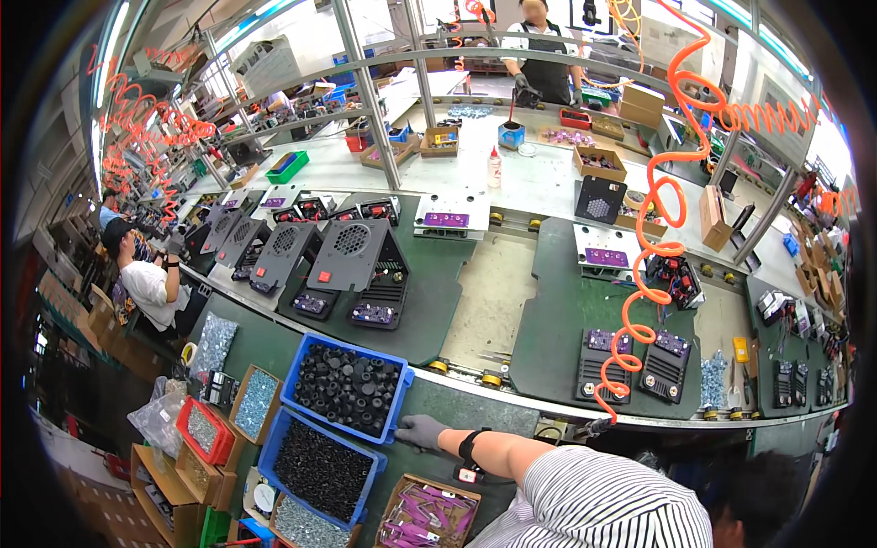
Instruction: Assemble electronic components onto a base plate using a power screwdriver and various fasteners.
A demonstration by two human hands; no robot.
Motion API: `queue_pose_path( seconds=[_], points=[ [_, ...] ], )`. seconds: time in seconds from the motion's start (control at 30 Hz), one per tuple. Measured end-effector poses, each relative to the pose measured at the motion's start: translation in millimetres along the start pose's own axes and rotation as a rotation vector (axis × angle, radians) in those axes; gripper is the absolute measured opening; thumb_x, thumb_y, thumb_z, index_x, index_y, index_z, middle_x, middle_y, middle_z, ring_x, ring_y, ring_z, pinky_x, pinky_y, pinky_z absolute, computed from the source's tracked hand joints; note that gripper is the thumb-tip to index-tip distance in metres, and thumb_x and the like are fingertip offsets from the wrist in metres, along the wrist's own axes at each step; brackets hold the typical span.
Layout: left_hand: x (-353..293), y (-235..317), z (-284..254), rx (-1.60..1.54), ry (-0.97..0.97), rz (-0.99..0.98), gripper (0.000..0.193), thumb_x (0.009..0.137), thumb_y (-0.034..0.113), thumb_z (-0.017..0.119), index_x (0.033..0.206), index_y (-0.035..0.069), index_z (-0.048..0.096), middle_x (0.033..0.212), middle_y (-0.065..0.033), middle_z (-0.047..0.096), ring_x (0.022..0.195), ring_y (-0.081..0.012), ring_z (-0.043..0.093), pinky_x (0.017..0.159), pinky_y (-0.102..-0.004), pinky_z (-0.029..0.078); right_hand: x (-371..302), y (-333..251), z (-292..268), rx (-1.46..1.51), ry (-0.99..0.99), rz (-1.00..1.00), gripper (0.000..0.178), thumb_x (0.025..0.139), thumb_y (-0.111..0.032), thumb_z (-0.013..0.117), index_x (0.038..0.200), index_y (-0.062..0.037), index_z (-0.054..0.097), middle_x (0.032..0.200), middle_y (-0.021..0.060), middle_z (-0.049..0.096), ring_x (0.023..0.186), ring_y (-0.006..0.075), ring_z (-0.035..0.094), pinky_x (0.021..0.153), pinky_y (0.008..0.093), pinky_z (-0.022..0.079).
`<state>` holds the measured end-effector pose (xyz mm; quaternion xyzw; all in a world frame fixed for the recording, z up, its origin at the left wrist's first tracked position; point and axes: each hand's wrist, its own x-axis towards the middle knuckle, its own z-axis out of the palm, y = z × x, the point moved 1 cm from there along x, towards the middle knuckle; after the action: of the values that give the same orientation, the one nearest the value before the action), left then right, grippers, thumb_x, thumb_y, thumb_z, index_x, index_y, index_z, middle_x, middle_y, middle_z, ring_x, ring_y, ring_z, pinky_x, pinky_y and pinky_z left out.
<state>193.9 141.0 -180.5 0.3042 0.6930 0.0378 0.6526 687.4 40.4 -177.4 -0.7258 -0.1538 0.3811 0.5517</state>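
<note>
My right arm, in a striped short sleeve with a black band at the wrist, reaches left across the lower middle. The grey-gloved right hand point(421, 431) is at its end, fingers stretched toward the blue bin of black round caps point(349, 384). It is by the bin's near right corner; nothing shows in its grasp, and whether it touches the rim is unclear. Below that stands a second blue bin holding small black parts point(324, 464). Closer to me, a cardboard box contains purple pieces point(429, 521). My left hand is out of sight.
Black housings with round vents point(352, 265) stand on the green line boards. An orange coiled hose point(671, 196) hangs at right above black units with purple circuit boards point(665, 365). A co-worker's dark-haired head point(763, 493) is close on my right. Other people work beyond.
</note>
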Motion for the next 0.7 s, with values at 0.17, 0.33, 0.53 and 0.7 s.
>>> queue_pose_path(
  seconds=[0.17,0.33,0.53,0.7],
  points=[
    [1,-1,-3,-0.027,-0.105,-0.033,0.02,0.085,0.034,0.062,0.075,0.017,0.061,0.055,0.0069,0.048,0.043,-0.007,0.039,0.038,-0.0212,0.029,1,3,1,-0.011,0.0,-0.002,0.033,0.084,-0.034,0.06,0.087,-0.0003,0.057,0.067,0.0096,0.058,0.051,0.0171,0.057,0.048,0.032,0.044],
    [0,-1,-7,-0.009,-0.128,-0.017,0.022,0.086,0.036,0.061,0.074,0.018,0.06,0.054,0.007,0.046,0.043,-0.0079,0.038,0.038,-0.0221,0.03,1,4,3,0.044,-0.009,0.043,0.033,0.085,-0.033,0.06,0.087,-0.0005,0.057,0.068,0.0094,0.058,0.051,0.017,0.057,0.048,0.0316,0.044],
    [12,-1,-5,-0.103,-0.251,-0.111,0.021,0.084,0.035,0.064,0.075,0.017,0.06,0.055,0.0065,0.048,0.043,-0.0081,0.04,0.038,-0.0228,0.031,2,5,0,-0.003,-0.045,0.01,0.029,0.086,-0.03,0.058,0.086,-0.0016,0.057,0.067,0.0071,0.056,0.05,0.0141,0.056,0.045,0.0294,0.043],
    [19,-13,-5,-0.058,0.059,0.022,0.029,0.083,0.04,0.062,0.067,0.017,0.056,0.052,0.0045,0.047,0.042,-0.0102,0.039,0.036,-0.0263,0.033,5,7,9,-0.004,-0.015,0.03,0.029,0.086,-0.03,0.057,0.086,-0.0012,0.057,0.068,0.0089,0.058,0.05,0.0149,0.055,0.049,0.0306,0.044]
  ],
)
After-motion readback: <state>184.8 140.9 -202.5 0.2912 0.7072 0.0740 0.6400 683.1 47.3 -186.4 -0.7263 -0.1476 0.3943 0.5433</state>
